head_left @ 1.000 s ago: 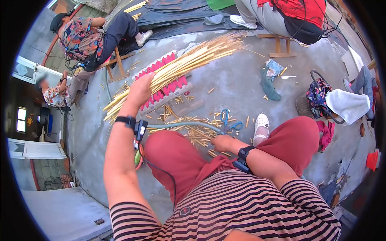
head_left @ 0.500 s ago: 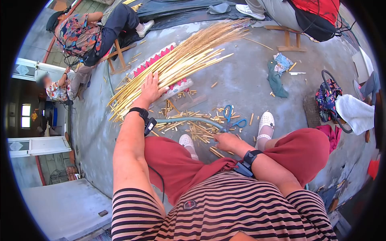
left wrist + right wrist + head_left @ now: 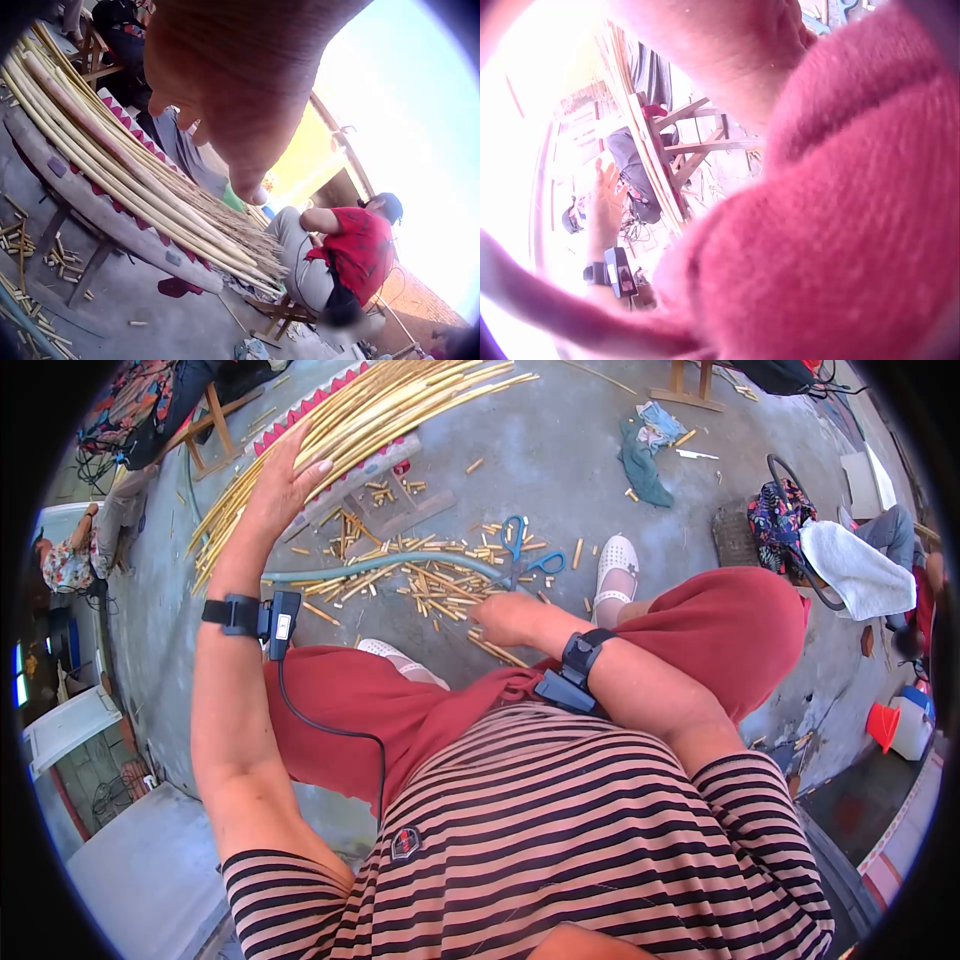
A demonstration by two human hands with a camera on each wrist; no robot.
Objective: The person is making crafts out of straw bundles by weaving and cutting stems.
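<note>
A long bundle of pale straw stalks [image 3: 390, 405] lies across a low bench-like frame [image 3: 196, 274] with pink zigzag edging. Their feathery tops [image 3: 247, 232] show in the left wrist view. My left hand [image 3: 278, 495] is above the near part of the bundle, fingers extended and thumb apart, gripping none of the stalks. Between my knees, my right hand [image 3: 507, 620] hangs low over cut stalk pieces [image 3: 440, 590]. Its fingers are turned down and mostly hidden, so I cannot tell whether it holds anything. Blue-handled scissors [image 3: 514, 550] lie just beyond it.
A grey-green hose [image 3: 370, 565] crosses the floor before my feet. Cloths [image 3: 645, 465] lie ahead to the right, near a handled bag [image 3: 785, 520] and a white towel [image 3: 850, 565]. A person in a red shirt [image 3: 360, 247] sits on a low stool beyond the bundle.
My left hand was closed around the lifted bundle; the stalks now lie on the frame and the hand has opened over them. The head view has tilted downward. My right hand stays between my knees.
</note>
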